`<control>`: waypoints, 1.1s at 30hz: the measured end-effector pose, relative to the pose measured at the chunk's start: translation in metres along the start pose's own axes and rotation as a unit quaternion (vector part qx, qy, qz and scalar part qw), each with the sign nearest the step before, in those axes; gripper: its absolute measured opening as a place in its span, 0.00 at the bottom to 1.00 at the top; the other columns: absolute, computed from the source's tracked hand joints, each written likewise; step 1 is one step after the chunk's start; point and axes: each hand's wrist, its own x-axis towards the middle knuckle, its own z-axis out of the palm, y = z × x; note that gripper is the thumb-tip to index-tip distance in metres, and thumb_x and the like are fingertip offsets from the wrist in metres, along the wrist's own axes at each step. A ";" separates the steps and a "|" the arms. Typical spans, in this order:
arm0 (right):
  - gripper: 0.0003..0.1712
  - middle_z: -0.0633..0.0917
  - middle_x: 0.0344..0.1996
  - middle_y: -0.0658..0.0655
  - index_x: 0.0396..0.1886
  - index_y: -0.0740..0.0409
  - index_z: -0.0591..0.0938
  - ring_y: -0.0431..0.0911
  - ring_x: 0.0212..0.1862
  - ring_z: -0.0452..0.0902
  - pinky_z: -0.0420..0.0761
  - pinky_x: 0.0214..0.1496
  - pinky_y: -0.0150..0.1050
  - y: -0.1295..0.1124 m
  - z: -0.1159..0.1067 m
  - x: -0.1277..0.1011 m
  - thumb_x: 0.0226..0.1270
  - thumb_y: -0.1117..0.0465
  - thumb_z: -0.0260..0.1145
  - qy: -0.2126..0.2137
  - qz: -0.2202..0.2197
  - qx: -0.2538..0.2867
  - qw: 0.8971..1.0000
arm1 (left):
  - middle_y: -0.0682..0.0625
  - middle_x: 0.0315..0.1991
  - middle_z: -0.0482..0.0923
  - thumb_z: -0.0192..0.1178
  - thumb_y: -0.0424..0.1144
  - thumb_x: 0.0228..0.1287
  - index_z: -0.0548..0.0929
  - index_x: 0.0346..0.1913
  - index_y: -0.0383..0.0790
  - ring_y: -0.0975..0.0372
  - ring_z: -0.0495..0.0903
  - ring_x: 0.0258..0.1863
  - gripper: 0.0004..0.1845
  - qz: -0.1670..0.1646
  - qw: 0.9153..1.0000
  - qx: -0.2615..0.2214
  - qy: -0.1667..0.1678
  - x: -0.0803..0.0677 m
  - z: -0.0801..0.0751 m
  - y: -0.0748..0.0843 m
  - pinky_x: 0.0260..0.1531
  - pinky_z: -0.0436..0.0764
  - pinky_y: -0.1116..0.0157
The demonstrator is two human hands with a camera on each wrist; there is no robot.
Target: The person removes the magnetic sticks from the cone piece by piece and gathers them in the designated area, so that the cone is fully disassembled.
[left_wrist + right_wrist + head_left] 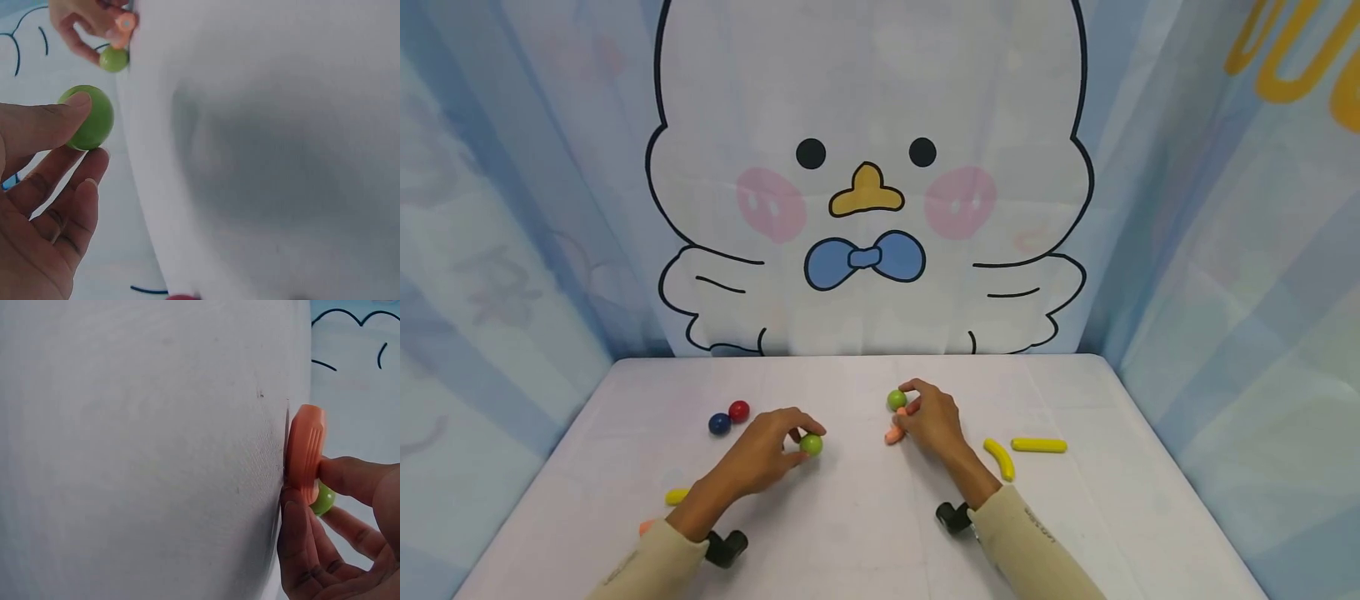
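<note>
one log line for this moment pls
left hand: pinches green ball | right hand: holds orange stick, touches second green ball | table

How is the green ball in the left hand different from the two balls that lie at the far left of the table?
The green ball is pinched by the left hand; the red ball and the blue ball lie free on the table, untouched. The green one is light in colour; the blue one is dark and the red one deep. The red and blue balls lie close together; the green one sits apart. All three are smooth, round and look about the same size.
</note>
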 end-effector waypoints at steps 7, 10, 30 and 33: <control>0.27 0.85 0.34 0.51 0.61 0.48 0.85 0.47 0.37 0.78 0.75 0.42 0.40 0.000 0.000 0.000 0.62 0.60 0.81 -0.005 -0.002 -0.001 1.000 | 0.57 0.51 0.89 0.77 0.27 0.58 0.89 0.54 0.50 0.62 0.83 0.48 0.22 0.014 0.999 0.026 0.043 -0.015 -0.027 -0.017 0.44 0.83 0.65; 0.27 0.85 0.34 0.52 0.61 0.48 0.85 0.47 0.37 0.78 0.75 0.41 0.40 0.000 0.000 -0.001 0.62 0.60 0.81 -0.004 -0.003 0.001 1.000 | 0.55 0.52 0.89 0.77 0.26 0.59 0.89 0.55 0.47 0.61 0.83 0.47 0.22 0.030 0.998 0.031 0.055 -0.022 -0.038 -0.023 0.42 0.83 0.65; 0.28 0.85 0.34 0.51 0.62 0.47 0.85 0.47 0.37 0.78 0.75 0.42 0.40 0.000 0.001 0.000 0.62 0.60 0.80 -0.006 0.004 0.001 1.000 | 0.39 0.54 0.87 0.76 0.27 0.60 0.88 0.58 0.38 0.50 0.83 0.46 0.22 -0.051 0.991 0.081 0.096 -0.044 -0.088 -0.085 0.34 0.80 0.71; 0.28 0.85 0.34 0.51 0.62 0.47 0.85 0.47 0.37 0.78 0.75 0.42 0.40 0.000 0.001 -0.001 0.62 0.60 0.80 -0.005 0.004 0.000 1.000 | 0.38 0.53 0.87 0.75 0.27 0.60 0.87 0.57 0.36 0.50 0.82 0.45 0.21 -0.065 0.990 0.083 0.091 -0.043 -0.091 -0.098 0.35 0.82 0.67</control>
